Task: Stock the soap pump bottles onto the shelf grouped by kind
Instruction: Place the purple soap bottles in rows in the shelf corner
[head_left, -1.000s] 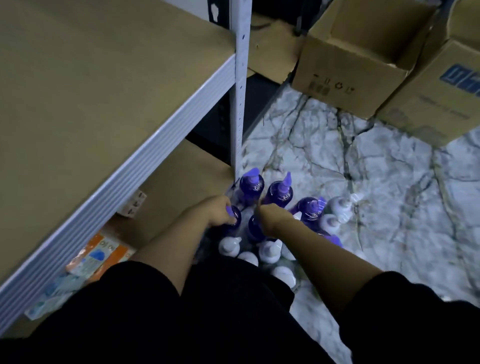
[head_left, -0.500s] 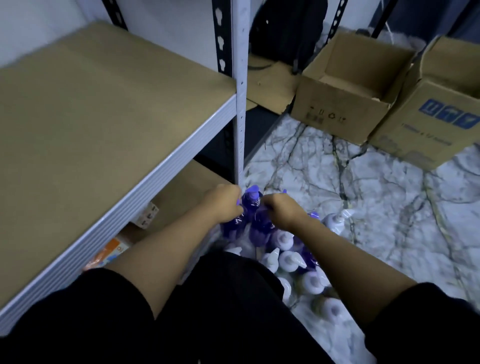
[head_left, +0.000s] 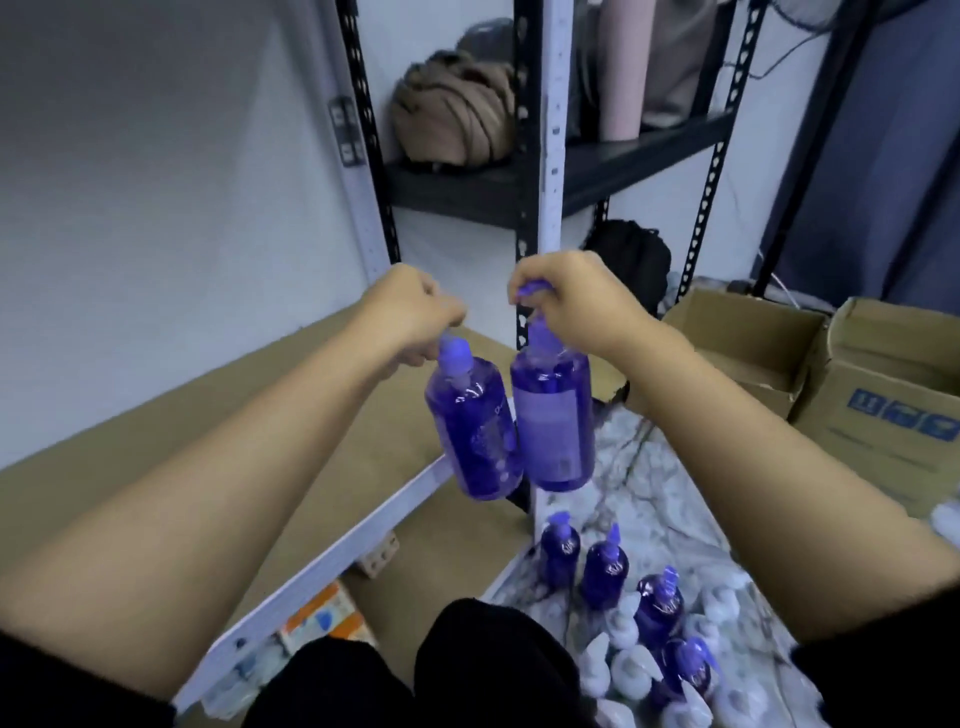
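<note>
Shelf: the brown board shelf (head_left: 218, 415) runs along the left, its pale metal front edge slanting down toward the viewer; no bottle stands on the part that shows.
Left hand: the left hand (head_left: 410, 312) is raised over the shelf's right end, fingers curled round the pump head of a purple bottle (head_left: 472, 426), which hangs below it and tilts a little.
Right hand: just to the right, the right hand (head_left: 571, 301) is clamped the same way on the pump of a second purple bottle (head_left: 553, 415), label side facing the camera. The two bottles hang side by side, touching or nearly so.
Floor stock: lower right, on the marble floor (head_left: 675, 467), more purple pump bottles (head_left: 605, 569) stand upright, with white pump bottles (head_left: 623, 670) crowded beside them.
Far right: open cardboard boxes (head_left: 779, 353) sit on the floor.
Handling: full of liquid, each bottle likely has real weight for its size, and smooth plastic may be slippery. Carried by the pump alone, a bottle swings and strains the neck; a grip round the body, or a hand under the base, would probably steady it for setting down.
Grouping: both held bottles are the purple kind, so they belong together on the shelf, apart from the white ones.
</note>
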